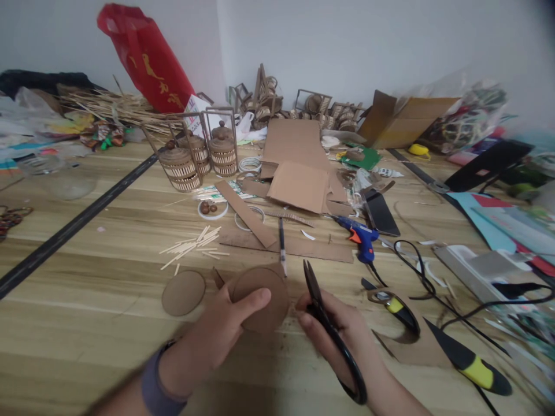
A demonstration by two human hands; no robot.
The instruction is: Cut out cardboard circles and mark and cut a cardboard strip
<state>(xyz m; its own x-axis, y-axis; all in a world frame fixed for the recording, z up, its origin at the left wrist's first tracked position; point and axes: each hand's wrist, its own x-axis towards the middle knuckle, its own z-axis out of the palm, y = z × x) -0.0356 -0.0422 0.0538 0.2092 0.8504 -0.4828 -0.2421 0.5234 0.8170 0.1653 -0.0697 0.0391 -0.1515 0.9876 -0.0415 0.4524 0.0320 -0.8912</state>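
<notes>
Low in the middle of the head view, my left hand grips a round cardboard disc, its thumb lying across the top face. Just to the right, my right hand is closed around black-handled scissors. Their blades point up and away and look nearly closed, apart from the disc. A second cardboard disc lies flat on the table left of my left hand. Behind it is a loose pile of short wooden sticks.
A blue glue gun, a cut cardboard piece and a yellow-black knife lie at right. Cardboard sheets are in the middle, with small slatted baskets behind left. Cables and a power strip occupy the right side.
</notes>
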